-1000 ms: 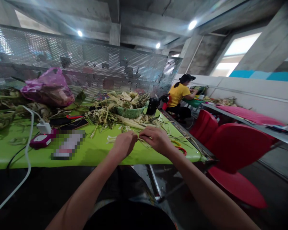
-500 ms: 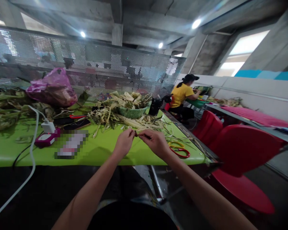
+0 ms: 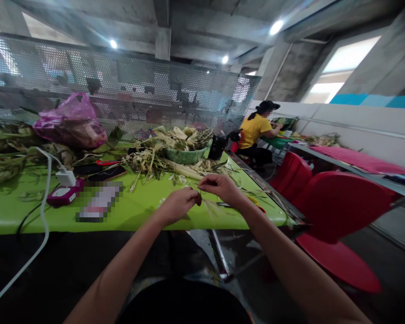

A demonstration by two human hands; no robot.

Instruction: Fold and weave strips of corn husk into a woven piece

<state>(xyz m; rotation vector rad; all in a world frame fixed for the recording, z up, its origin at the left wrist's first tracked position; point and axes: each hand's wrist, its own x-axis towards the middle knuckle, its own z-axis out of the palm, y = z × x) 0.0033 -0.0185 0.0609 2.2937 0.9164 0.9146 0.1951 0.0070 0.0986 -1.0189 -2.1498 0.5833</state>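
While left hand [image 3: 180, 204] and right hand [image 3: 221, 186] curl close together over green table [image 3: 131, 216], fingertips bunched, blurred pale strip [image 3: 210, 211] sits just right of the nearer left fingertips, long axis slanting toward near edge, can't tell which hand pinches it.

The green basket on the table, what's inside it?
The green basket holds a heap of pale, dry-looking leaves rising above its rim. The heap covers the basket's bottom, so whether anything else lies underneath can't be seen.
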